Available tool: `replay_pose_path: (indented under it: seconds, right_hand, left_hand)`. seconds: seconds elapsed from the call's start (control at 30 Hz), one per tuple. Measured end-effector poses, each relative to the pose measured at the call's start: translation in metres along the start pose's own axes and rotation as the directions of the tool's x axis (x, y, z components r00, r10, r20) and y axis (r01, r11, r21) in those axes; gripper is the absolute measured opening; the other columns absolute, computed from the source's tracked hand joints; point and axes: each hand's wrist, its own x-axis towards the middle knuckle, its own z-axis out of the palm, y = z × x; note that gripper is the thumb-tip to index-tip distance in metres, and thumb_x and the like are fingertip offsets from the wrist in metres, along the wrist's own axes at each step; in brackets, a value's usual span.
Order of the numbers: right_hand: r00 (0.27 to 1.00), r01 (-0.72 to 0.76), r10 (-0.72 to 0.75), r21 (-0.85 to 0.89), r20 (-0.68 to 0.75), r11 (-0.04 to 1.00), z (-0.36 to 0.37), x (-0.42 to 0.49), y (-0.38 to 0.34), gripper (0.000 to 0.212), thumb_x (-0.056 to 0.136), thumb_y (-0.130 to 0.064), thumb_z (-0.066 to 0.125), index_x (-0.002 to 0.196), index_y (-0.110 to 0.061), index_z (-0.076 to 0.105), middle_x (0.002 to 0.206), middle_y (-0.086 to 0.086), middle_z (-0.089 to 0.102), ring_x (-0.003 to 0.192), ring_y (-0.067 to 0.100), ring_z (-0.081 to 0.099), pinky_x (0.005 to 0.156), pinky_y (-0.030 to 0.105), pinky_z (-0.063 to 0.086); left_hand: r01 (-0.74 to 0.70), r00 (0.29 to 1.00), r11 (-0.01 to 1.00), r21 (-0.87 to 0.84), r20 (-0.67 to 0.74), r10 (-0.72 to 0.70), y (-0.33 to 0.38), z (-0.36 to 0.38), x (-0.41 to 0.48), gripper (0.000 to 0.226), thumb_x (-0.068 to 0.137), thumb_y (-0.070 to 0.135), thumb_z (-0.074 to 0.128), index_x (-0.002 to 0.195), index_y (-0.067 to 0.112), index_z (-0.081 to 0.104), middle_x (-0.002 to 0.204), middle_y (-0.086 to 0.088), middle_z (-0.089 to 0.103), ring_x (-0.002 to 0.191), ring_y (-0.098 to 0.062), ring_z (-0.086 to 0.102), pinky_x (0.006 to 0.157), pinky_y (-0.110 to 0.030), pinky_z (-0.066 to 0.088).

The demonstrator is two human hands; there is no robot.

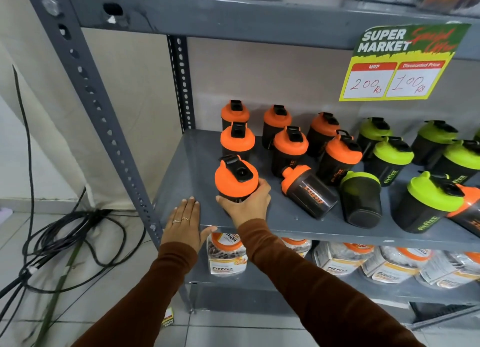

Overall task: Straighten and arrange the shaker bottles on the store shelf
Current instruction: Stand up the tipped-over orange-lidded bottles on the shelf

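My right hand [248, 204] grips an upright orange-lidded black shaker bottle [235, 177] at the front left of the grey shelf [181, 180]. My left hand [185, 223] lies flat and open on the shelf's front edge, just left of that bottle. Behind stand several upright orange-lidded shakers [290, 144]. One orange-lidded shaker [309, 190] lies on its side to the right. Beside it a green-lidded shaker [361, 198] leans over. Further right stand several green-lidded shakers [392, 155], and one large green-lidded one [426, 203] tilts at the front.
A price sign [400, 63] hangs from the shelf above. Wrapped jars [226, 254] fill the shelf below. The slotted steel upright [98, 107] stands at the left. Black cables [78, 232] lie on the tiled floor to the left.
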Motion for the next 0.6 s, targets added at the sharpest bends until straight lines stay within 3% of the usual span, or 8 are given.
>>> replay_pose_path:
  seconds: [0.1, 0.23, 0.33, 0.4, 0.5, 0.6]
  right_hand:
    - [0.999, 0.018, -0.017, -0.033, 0.035, 0.999, -0.003, -0.005, 0.006, 0.094, 0.050, -0.023, 0.091, 0.122, -0.009, 0.033, 0.127, 0.012, 0.039, 0.123, 0.026, 0.034, 0.103, 0.030, 0.036]
    - [0.983, 0.151, -0.123, -0.216, 0.137, 0.965, -0.015, -0.008, 0.016, 0.103, 0.054, -0.035, 0.081, 0.136, -0.008, 0.023, 0.141, 0.015, 0.030, 0.136, 0.030, 0.019, 0.115, 0.048, 0.022]
    - [0.925, 0.362, -0.269, -0.404, 0.270, 0.840, -0.035, -0.003, 0.021, 0.110, 0.053, -0.037, 0.062, 0.142, 0.001, 0.010, 0.152, 0.021, 0.016, 0.143, 0.034, 0.004, 0.119, 0.048, -0.003]
    - [0.895, 0.446, -0.360, -0.503, 0.264, 0.740, -0.051, 0.009, 0.020, 0.110, 0.052, -0.035, 0.065, 0.141, 0.005, 0.014, 0.151, 0.023, 0.018, 0.143, 0.037, 0.005, 0.115, 0.046, -0.009]
    - [0.887, 0.404, -0.441, -0.685, 0.134, 0.606, -0.070, 0.032, 0.014, 0.104, 0.057, -0.027, 0.077, 0.140, 0.003, 0.023, 0.150, 0.024, 0.024, 0.142, 0.040, 0.009, 0.112, 0.048, -0.009]
    - [0.928, 0.177, -0.369, -0.817, -0.046, 0.549, -0.081, 0.053, 0.017, 0.097, 0.060, -0.019, 0.079, 0.139, 0.000, 0.025, 0.148, 0.027, 0.026, 0.140, 0.043, 0.015, 0.114, 0.057, 0.001]
  left_hand:
    - [-0.007, 1.000, 0.999, -0.038, -0.025, 0.006, -0.001, 0.002, 0.000, 0.096, 0.083, 0.066, 0.000, 0.114, -0.006, 0.055, 0.118, -0.024, 0.060, 0.108, -0.038, 0.058, 0.089, -0.049, 0.045]
    - [-0.014, 1.000, 0.999, -0.031, -0.022, 0.013, 0.000, -0.001, -0.003, 0.095, 0.083, 0.066, 0.000, 0.114, -0.005, 0.055, 0.118, -0.024, 0.061, 0.108, -0.038, 0.058, 0.089, -0.051, 0.045]
    - [-0.022, 0.999, 0.999, -0.024, -0.045, 0.021, 0.000, -0.002, -0.004, 0.097, 0.081, 0.067, -0.002, 0.117, -0.004, 0.053, 0.121, -0.024, 0.059, 0.112, -0.038, 0.056, 0.093, -0.049, 0.042]
    - [-0.021, 0.995, 0.999, -0.038, -0.093, 0.018, 0.001, -0.001, -0.004, 0.100, 0.079, 0.069, -0.004, 0.121, -0.004, 0.050, 0.125, -0.023, 0.055, 0.117, -0.038, 0.052, 0.097, -0.049, 0.039]
    - [-0.047, 0.986, 0.999, -0.019, -0.163, 0.044, 0.002, 0.001, -0.004, 0.085, 0.081, 0.066, 0.019, 0.134, 0.001, 0.033, 0.143, -0.020, 0.036, 0.133, -0.033, 0.032, 0.110, -0.042, 0.023]
    - [-0.055, 0.978, 0.998, -0.006, -0.202, 0.052, 0.002, 0.003, -0.004, 0.080, 0.081, 0.058, 0.034, 0.138, 0.003, 0.023, 0.149, -0.016, 0.025, 0.138, -0.030, 0.021, 0.113, -0.037, 0.013]
